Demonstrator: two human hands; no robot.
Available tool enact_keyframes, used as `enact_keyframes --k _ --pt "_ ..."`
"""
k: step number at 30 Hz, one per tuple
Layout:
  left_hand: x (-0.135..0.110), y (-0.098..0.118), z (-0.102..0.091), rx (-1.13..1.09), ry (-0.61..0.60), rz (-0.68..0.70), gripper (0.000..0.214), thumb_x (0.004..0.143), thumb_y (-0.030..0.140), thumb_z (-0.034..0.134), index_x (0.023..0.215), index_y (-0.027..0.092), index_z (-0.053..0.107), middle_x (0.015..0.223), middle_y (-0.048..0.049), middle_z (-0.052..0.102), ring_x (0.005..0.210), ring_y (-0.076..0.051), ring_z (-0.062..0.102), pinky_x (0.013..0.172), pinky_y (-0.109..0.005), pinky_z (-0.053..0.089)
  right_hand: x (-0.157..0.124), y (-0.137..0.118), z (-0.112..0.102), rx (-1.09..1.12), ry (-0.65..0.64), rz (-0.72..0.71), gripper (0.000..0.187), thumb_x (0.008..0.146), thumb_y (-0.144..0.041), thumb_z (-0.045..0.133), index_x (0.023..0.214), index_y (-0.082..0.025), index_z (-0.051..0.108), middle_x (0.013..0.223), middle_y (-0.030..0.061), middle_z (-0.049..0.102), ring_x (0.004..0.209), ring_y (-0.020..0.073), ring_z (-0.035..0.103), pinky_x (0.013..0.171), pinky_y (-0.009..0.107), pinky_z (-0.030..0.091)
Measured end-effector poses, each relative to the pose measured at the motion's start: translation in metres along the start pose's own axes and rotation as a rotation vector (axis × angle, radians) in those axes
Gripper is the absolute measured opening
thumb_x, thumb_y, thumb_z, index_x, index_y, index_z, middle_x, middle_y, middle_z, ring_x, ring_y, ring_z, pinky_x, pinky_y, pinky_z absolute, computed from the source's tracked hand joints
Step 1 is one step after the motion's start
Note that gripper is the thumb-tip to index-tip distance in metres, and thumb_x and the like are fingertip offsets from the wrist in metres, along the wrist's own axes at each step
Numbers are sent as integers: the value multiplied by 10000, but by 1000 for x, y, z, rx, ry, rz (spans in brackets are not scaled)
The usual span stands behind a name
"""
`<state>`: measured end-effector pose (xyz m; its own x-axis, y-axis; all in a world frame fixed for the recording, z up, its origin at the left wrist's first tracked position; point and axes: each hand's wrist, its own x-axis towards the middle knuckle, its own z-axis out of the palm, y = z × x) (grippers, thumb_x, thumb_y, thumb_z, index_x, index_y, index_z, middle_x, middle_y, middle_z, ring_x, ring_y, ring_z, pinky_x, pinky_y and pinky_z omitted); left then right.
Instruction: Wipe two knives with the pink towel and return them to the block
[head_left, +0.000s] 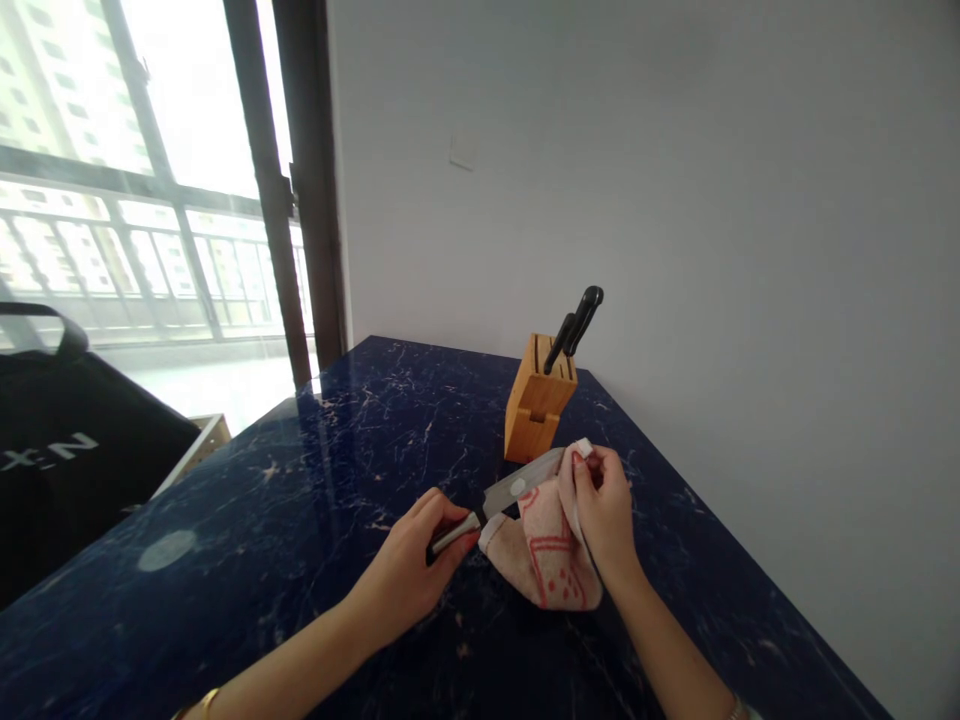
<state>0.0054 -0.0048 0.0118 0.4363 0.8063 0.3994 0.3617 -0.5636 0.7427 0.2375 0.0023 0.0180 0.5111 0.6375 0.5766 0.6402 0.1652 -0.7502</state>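
Note:
A kitchen knife [517, 487] with a broad steel blade points away to the right. My left hand [421, 545] is closed around its black and silver handle. In my right hand [606, 505] I pinch a pale pink cloth [551, 545] with red markings, near the blade's tip. The cloth is folded over the tip, which it hides, and its lower part hangs below the blade. Just behind stands a wooden knife block [531, 410], with black-handled knives [581, 322] in its slots.
Everything stands on a dark blue marble-patterned table [360, 440]. A grey wall [675, 200] runs along its right and far sides. At the left are a black bag [90, 430] and a dark-framed window [300, 180]. A pale round spot [167, 550] marks the tabletop.

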Motion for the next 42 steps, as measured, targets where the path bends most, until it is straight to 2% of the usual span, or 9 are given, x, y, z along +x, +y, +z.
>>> enact_keyframes --k 10,16,22,28,30,33,36,39,42 --pt "-2 3 0 1 -50 11 96 832 281 471 842 201 522 814 -13 518 709 -132 504 624 -230 390 18 17 -10 20 -4 61 246 738 -418 515 798 -179 530 666 1 531 608 165 490 574 282 379" --pt "-2 0 4 12 3 -41 64 826 261 480 814 206 509 802 -9 537 729 -142 519 649 -241 396 20 17 -15 27 107 42 247 765 -411 495 839 -176 519 730 17 549 640 162 502 600 286 393" --pt "-1 -1 5 -1 -5 -47 59 822 263 487 826 209 512 811 -8 535 724 -140 523 640 -235 403 1 -1 -1 -79 -127 -75 230 785 -381 473 870 -183 555 725 29 593 649 172 540 608 286 410" --pt "0 -6 4 46 6 -45 42 804 247 515 819 209 523 807 -2 523 729 -140 513 645 -233 396 -31 -25 15 -16 -444 -163 147 826 -264 429 860 -208 562 790 26 625 721 172 574 665 283 424" --pt "0 -7 4 49 2 -50 41 804 245 515 820 208 523 802 1 521 720 -137 509 640 -230 393 -42 -34 18 -37 -495 -224 133 819 -209 439 872 -210 560 838 30 619 787 181 563 721 301 413" --pt "1 -7 4 38 -23 -37 41 802 239 511 821 206 525 807 0 518 730 -136 507 650 -230 395 -53 -42 20 -50 -532 -311 144 807 -167 454 898 -203 559 883 42 610 850 192 536 779 329 388" --pt "1 -6 4 26 -32 -32 51 799 247 510 794 201 532 791 1 519 719 -135 505 644 -229 392 -55 -43 21 -42 -534 -323 137 813 -179 454 883 -205 569 878 47 614 852 203 528 800 356 370" --pt "2 -6 3 1 -8 -73 113 807 298 501 772 196 538 749 4 532 677 -135 499 612 -230 381 -51 -39 20 2 -477 -238 110 803 -223 484 853 -215 582 856 48 615 832 219 530 778 362 372" --pt "2 -7 3 -63 3 -143 209 814 379 479 761 188 547 676 11 547 613 -133 491 554 -225 364 -46 -38 18 201 -422 -44 141 810 -292 486 895 -216 570 846 44 612 791 208 546 728 332 403"
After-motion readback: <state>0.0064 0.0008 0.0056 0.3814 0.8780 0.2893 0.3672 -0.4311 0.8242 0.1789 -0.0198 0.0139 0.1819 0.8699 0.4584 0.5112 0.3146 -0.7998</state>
